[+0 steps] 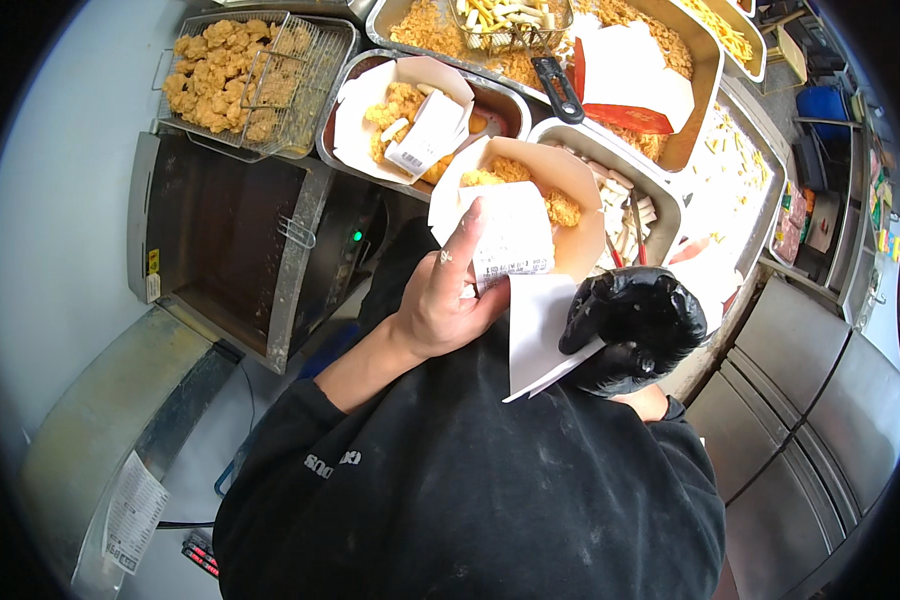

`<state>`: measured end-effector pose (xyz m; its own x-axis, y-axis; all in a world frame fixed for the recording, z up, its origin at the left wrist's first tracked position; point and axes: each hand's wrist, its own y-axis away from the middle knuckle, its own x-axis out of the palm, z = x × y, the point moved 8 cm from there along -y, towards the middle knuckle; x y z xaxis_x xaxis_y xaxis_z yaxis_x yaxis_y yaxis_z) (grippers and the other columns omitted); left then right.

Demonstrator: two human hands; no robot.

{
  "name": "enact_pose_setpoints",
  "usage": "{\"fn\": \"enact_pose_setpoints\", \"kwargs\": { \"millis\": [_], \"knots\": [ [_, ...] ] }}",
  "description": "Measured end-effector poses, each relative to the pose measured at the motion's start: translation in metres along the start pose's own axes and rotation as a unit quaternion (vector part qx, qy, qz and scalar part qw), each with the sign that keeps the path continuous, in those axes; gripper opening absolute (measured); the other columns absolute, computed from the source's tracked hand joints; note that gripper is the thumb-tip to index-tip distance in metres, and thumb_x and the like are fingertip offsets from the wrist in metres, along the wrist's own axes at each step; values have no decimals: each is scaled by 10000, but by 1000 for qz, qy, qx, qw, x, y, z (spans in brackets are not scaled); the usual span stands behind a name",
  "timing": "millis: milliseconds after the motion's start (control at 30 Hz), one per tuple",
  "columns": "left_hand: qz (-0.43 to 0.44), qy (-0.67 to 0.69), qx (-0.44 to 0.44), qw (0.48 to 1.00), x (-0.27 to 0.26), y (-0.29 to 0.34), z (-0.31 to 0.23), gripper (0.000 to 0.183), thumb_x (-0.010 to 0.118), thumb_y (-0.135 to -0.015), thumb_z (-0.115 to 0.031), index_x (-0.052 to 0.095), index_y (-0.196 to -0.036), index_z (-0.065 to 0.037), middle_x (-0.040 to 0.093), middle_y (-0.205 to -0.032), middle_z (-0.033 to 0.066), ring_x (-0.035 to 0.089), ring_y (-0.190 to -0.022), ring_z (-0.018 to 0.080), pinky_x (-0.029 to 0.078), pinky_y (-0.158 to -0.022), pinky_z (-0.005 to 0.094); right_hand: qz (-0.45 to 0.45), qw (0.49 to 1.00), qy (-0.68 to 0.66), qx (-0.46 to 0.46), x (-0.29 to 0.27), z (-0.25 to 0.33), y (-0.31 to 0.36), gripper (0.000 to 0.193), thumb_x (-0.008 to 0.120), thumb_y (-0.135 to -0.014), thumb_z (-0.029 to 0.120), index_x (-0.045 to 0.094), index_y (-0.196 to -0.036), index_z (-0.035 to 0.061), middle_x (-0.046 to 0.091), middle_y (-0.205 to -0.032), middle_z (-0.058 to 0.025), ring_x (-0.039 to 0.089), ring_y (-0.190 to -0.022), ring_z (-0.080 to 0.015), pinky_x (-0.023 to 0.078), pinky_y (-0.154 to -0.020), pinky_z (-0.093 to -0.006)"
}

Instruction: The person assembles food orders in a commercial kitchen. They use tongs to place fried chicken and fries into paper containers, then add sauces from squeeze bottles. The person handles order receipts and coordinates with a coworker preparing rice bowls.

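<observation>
In front of my chest is an open takeaway box [582, 190] with pieces of fried chicken [562, 208] inside. My bare left hand [438, 305] is closed at its near left side, one finger stretched up along a white printed receipt [515, 235]. That receipt covers part of the chicken. A black glove covers my right hand [638, 328], which is curled round the edge of a white card flap [542, 325] at the box's near side. Some fingers of both hands are hidden. Just beyond stands a second open box [365, 105] with chicken and a receipt.
Fried pieces fill a wire basket [235, 75] at far left. A metal tray [710, 60] of breaded food holds a red-and-white carton [625, 85] and a black-handled basket [560, 95]. Red tongs [640, 235] lie in a tray of pale sticks [620, 200]. Steel cabinets [790, 390] stand right.
</observation>
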<state>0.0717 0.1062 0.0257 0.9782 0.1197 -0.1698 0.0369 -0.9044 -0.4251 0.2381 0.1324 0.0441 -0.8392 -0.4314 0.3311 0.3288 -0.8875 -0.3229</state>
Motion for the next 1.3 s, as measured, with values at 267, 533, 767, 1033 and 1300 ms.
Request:
{"fn": "enact_pose_setpoints", "kwargs": {
  "millis": [267,533,767,1033,1300],
  "knots": [
    [69,-68,-14,995,-2,-8,-7,377,722,-690,115,718,-1040,-24,727,-846,149,720,-704,245,566,-622,306,-134,976,120,-122,-7,3,-7,485,514,-1005,346,409,-1350,21,600,-1134,-203,640,-954,-250,532,-799,-350],
    [15,-69,-216,974,-9,2,22,175,771,-799,12,691,-950,45,735,-818,100,686,-733,86,532,-621,229,-235,964,123,-8,-32,-10,-16,420,559,-956,29,444,-1359,3,574,-1292,-190,621,-997,-218,498,-891,-356],
    [-14,-22,-287,958,-11,4,32,159,774,-806,0,685,-931,42,721,-815,74,651,-719,51,511,-587,212,-213,966,138,54,-36,-28,-17,532,584,-852,-128,453,-1353,-3,556,-1320,-170,596,-952,-176,506,-821,-314],
    [-29,10,-261,965,-7,1,30,144,771,-804,24,680,-915,43,716,-820,62,659,-755,71,521,-638,218,-216,967,114,65,-38,-30,-17,622,614,-795,-159,463,-1367,36,556,-1340,-140,578,-1027,-158,480,-856,-272],
    [33,77,-230,970,3,-1,27,115,755,-846,-31,679,-899,35,695,-779,49,619,-700,64,497,-628,216,-221,972,46,67,-49,-29,-13,614,578,-799,-149,446,-1380,2,521,-1374,-173,513,-1267,-241,483,-945,-275]
  ]
}}
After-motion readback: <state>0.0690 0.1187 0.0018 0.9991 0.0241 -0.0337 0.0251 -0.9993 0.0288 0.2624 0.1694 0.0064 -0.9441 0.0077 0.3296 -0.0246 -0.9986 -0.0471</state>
